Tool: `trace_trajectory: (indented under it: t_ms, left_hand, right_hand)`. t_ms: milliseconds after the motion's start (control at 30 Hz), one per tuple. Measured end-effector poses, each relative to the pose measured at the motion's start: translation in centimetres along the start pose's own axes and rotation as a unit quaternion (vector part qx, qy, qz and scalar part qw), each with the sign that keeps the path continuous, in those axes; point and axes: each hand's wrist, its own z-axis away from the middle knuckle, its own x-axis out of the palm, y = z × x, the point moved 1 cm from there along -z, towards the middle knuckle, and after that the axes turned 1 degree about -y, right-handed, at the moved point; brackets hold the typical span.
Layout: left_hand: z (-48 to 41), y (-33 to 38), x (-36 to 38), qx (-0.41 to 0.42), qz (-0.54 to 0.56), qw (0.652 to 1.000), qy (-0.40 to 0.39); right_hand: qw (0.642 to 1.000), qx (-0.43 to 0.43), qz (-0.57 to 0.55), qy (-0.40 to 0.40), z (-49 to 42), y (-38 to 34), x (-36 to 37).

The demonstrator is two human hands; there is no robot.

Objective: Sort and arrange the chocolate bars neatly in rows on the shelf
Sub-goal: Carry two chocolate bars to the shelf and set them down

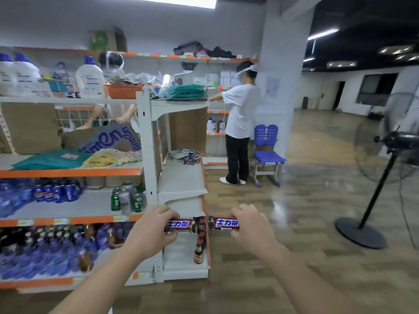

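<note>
With the left hand point(151, 230) and right hand point(248, 227) each gripping 1 chocolate bar point(180, 225), transfer is underway; next, lay both on the shelf point(181, 177) beside the pile point(186, 155).

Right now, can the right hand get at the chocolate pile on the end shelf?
Probably, after a forward reach: nothing blocks the pile, but the right hand holds a bar.

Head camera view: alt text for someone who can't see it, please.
The left hand holds one chocolate bar and the right hand a second chocolate bar, before an end shelf carrying a pile of bars. Beyond, a person in white stands by a blue chair.
</note>
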Motion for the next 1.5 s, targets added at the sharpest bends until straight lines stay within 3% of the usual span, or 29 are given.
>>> trace_trajectory:
  t_ms: [433,967,1500]
  left_hand:
    - [-3.7,6.9,2.5,0.075,0.038,0.996,-0.009]
    - [-12.0,15.6,6.9,0.06,-0.01,0.998,-0.013]
    - [-20.3,15.0,12.0,0.047,-0.015,0.998,-0.027]
  right_hand:
    - [0.997,0.067,0.029,0.031,4.5,6.0,-4.0]
    - [0.997,0.065,0.015,0.044,2.7,19.3,-5.9]
    - [0.995,0.085,-0.003,0.049,-3.7,26.0,-2.5]
